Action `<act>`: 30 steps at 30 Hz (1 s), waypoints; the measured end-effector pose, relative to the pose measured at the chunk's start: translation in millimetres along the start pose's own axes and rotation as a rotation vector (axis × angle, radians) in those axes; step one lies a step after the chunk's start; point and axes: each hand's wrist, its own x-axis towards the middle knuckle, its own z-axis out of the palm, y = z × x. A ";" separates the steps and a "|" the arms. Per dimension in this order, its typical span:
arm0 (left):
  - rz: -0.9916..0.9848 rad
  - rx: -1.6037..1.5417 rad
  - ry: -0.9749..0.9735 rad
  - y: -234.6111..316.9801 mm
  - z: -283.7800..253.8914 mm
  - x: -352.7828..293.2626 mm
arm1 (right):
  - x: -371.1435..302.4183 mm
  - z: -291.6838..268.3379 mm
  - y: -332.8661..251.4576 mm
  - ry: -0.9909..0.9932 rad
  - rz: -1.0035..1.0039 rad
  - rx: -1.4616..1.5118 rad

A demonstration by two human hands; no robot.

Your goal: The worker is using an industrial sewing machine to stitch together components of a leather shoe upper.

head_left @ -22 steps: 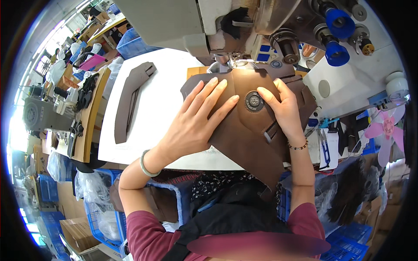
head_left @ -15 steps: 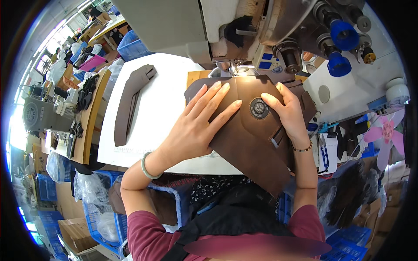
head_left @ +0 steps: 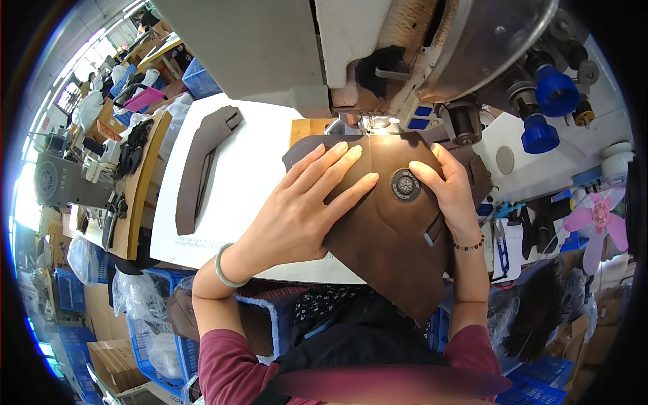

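A brown leather panel (head_left: 388, 243) lies under the lit needle area of a sewing machine (head_left: 368, 121), its far edge right at the presser foot. It bears a round dark badge (head_left: 406, 185) ringed with stitching. My left hand (head_left: 307, 202) rests flat on the panel's left part, fingers spread and pointing toward the needle. My right hand (head_left: 445, 189) pinches the right edge, thumb on top beside the badge and the other fingers mostly hidden beneath or behind it. The panel's near end hangs over the table's front edge toward my lap.
On the white tabletop (head_left: 256, 162) a folded brown leather strip (head_left: 202, 169) lies to the left. Blue-knobbed tension parts (head_left: 555, 91) jut out at the upper right. A pink fan (head_left: 599, 216) stands at the far right. Blue baskets (head_left: 162, 337) with plastic bags sit below.
The whole view has shifted slightly, so the machine sits a little lower in the picture. Both hands keep the same hold on the leather panel, which shows little movement relative to the needle.
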 end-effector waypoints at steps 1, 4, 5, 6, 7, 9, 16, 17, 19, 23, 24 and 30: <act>-0.005 -0.006 -0.001 -0.1 -1.1 1.2 | -0.2 0.4 -1.5 0.011 0.021 0.020; -0.016 -0.022 0.001 -2.1 -4.2 5.0 | 2.8 1.5 -4.2 0.032 0.060 0.069; -0.021 -0.031 0.004 -3.1 -4.8 6.3 | 4.2 1.6 -4.5 0.050 0.087 0.102; -0.021 -0.033 0.004 -3.9 -4.7 7.7 | 5.1 1.7 -4.4 0.042 0.077 0.097; -0.024 -0.038 0.006 -4.7 -4.2 9.0 | 5.7 2.0 -3.7 0.058 0.076 0.109; -0.026 -0.043 0.011 -5.8 -3.4 10.5 | 6.9 1.4 -1.9 0.073 0.074 0.120; -0.020 -0.033 0.004 -6.8 -2.6 9.3 | 8.2 -1.3 2.7 0.052 0.057 0.074; -0.017 -0.023 -0.003 -7.3 -2.5 9.4 | 8.0 -1.0 2.7 0.061 0.050 0.078; -0.009 -0.038 0.005 -9.1 -2.3 10.1 | 7.1 0.2 2.7 0.060 0.045 0.091; -0.001 -0.055 0.017 -10.8 -1.9 10.2 | 6.4 2.0 4.2 0.067 0.041 0.138; 0.001 -0.061 0.019 -10.9 -1.9 10.1 | 6.6 2.0 4.8 0.068 0.041 0.136; -0.009 -0.060 -0.004 -9.5 -3.8 9.9 | 8.0 -0.4 4.6 0.050 0.024 0.073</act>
